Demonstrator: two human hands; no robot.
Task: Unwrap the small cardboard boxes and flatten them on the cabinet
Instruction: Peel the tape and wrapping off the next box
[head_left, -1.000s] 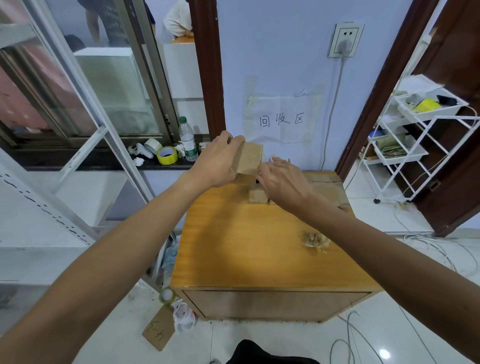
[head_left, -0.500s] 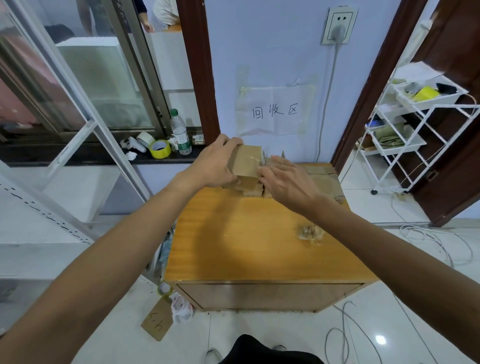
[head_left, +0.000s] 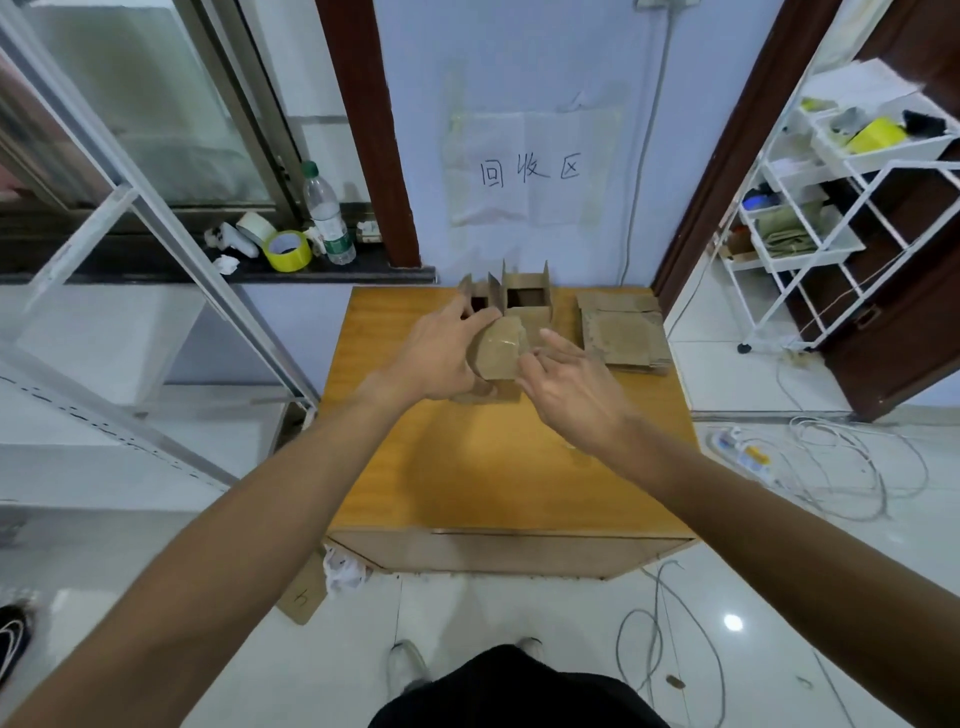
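The small cardboard box (head_left: 500, 349) is up in front of you above the far half of the cabinet (head_left: 493, 467), caught between your two hands. Your left hand (head_left: 441, 358) holds it from the left, fingers curled over its top edge and the thumb side tucked against its near face. Your right hand (head_left: 569, 387) sits at its right edge with the fingers (head_left: 558, 343) mostly straight and loosely fanned. The thumb and forefinger tips meet the box there, but whether they nip anything is too small to tell.

The box is plain brown and tilted toward you. A glossy strip of clear tape runs across its facing side, which looks bowed rather than flat. More brown cardboard shows just under your hands; you cannot tell if it belongs to the same box.

Behind it, at the back edge of the cabinet, two open boxes (head_left: 527, 300) stand side by side with their flaps up. To their right lies a stack of flattened cardboard (head_left: 621, 332).

On the wall beyond hangs a taped paper sign (head_left: 530, 171). The window ledge to the left carries a water bottle (head_left: 327, 218) and a yellow tape roll (head_left: 287, 251). A white trolley (head_left: 831, 218) stands to the right, with loose cables (head_left: 841, 467) on the floor.
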